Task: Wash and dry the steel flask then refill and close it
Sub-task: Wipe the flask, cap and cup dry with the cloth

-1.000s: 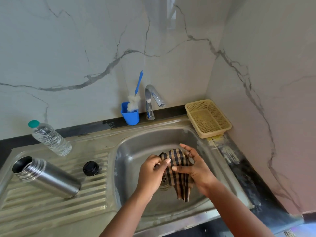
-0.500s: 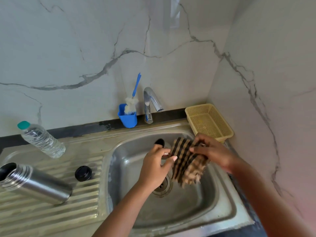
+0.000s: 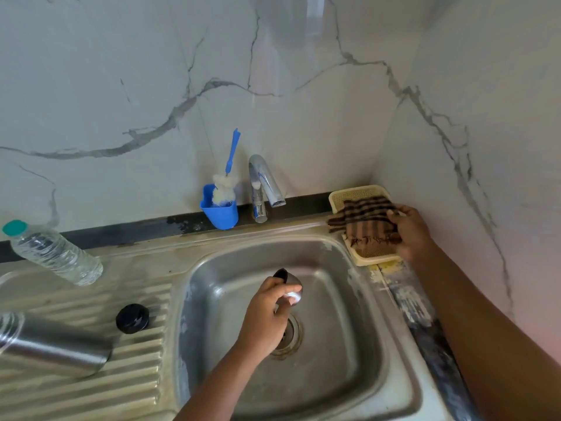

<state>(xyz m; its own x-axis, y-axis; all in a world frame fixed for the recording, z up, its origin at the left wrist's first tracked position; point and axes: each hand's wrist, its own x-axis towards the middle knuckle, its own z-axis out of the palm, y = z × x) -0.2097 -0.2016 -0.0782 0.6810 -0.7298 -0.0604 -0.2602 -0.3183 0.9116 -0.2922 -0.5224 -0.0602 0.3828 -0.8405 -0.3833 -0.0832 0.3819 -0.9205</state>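
At the middle of the frame I see the sink [image 3: 349, 299], my left hand [image 3: 267, 317] above its drain gripping a steel cup [image 3: 291, 284]. At lower left the flask [image 3: 54, 344] lies open on the drainboard, its black cap [image 3: 132, 318] beside it. At right, my right hand [image 3: 409, 229] holds the striped cloth [image 3: 361, 220] on the yellow basket [image 3: 376, 256].

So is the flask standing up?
No. The flask lies on its side on the ribbed drainboard, its cap off.
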